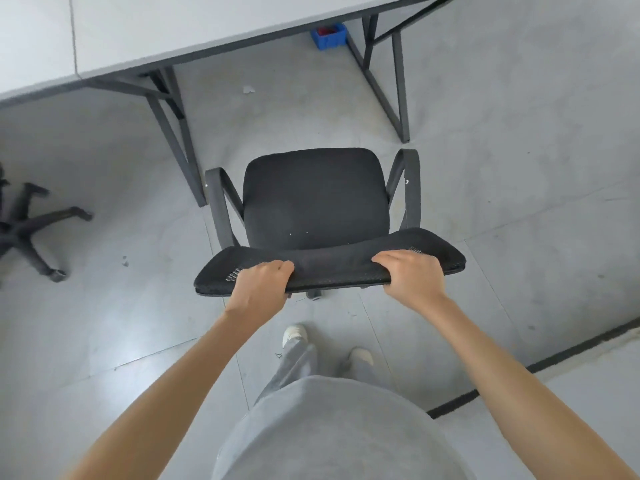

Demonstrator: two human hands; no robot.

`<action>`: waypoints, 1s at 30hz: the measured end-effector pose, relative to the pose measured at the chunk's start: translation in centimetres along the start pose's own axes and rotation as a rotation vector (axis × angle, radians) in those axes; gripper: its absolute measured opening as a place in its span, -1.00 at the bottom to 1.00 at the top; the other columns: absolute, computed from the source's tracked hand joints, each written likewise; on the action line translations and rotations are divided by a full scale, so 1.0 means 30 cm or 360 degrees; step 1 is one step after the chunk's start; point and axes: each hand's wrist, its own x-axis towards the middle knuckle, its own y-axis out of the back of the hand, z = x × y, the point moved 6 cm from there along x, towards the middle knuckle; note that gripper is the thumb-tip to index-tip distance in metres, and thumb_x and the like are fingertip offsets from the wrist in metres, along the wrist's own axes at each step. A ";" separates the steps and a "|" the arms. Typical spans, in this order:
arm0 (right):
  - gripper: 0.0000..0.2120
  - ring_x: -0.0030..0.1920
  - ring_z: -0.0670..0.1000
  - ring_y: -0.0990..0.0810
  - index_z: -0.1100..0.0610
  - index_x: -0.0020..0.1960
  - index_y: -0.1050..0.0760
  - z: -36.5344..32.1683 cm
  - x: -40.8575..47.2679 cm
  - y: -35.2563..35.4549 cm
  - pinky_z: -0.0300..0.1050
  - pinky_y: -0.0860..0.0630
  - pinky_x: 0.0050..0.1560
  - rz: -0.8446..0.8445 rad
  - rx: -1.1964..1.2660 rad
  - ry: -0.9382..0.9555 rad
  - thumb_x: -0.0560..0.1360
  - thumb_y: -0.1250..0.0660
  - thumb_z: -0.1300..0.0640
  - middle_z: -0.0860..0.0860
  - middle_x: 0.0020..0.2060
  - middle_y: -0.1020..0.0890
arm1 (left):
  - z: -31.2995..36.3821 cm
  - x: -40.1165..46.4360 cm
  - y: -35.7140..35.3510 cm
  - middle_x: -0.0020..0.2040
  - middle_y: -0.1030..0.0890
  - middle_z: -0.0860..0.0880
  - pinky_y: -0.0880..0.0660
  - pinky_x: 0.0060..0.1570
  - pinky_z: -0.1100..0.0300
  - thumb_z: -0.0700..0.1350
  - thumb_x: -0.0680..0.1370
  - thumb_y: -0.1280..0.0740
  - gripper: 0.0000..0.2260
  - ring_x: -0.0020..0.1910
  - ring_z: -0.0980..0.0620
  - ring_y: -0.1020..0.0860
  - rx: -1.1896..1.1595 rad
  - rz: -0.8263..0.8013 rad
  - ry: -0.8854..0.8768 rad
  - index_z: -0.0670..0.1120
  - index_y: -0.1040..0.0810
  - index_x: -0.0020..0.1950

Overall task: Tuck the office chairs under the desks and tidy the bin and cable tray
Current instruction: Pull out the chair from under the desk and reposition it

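A black mesh office chair (313,199) with grey armrests stands on the floor in front of a grey desk (173,32), its seat facing the gap between the desk's dark metal legs. My left hand (259,285) grips the top edge of the backrest on the left. My right hand (412,275) grips the same edge on the right. The chair's front sits just short of the desk legs, outside the desk.
The wheeled base of a second chair (31,230) lies at the left edge. A blue bin (329,36) sits under the desk at the back. Small scraps (248,89) lie on the grey floor. A dark strip (540,365) crosses the floor at the right.
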 end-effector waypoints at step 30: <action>-0.82 -0.45 0.14 -0.57 0.15 -0.34 -0.58 -0.206 0.681 -0.092 -0.24 -0.24 -0.43 -0.0031 0.0049 0.0435 0.05 -0.43 0.26 0.04 -0.48 -0.61 | -0.394 0.250 0.115 -0.50 -0.49 -0.04 -0.35 -0.62 0.25 -0.07 0.10 -0.58 -0.67 -0.52 -0.07 -0.51 0.0236 0.0341 0.0088 -0.15 -0.49 -0.35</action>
